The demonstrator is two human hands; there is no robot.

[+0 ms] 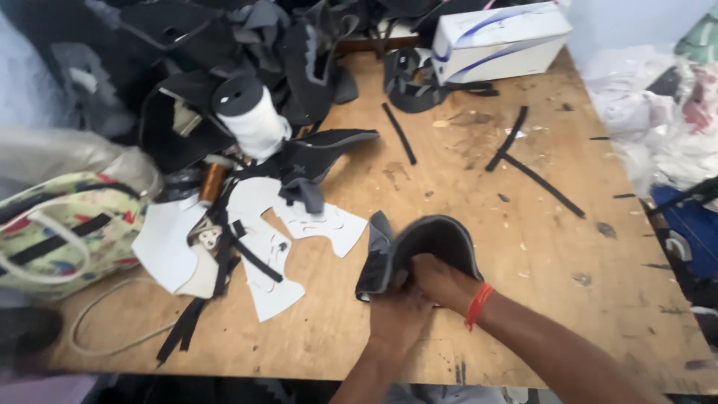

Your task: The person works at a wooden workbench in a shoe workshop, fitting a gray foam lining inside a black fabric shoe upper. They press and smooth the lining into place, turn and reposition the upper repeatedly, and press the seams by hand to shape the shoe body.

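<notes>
Curved black shoe piece (430, 247) at near table (523, 224) edge, pinched by left hand (396, 318) and right hand (441, 280). 2 hands overlapping. Risk: could slip, crease, or brush white pattern sheets (262, 247) off.

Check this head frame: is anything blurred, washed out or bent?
Head view: soft motion blur throughout, worst on the floral bag at the left edge; white cloth at upper right is washed out; table edges bow slightly; both hands, left hand and right hand, on the dark shoe piece, stay readable.
</notes>
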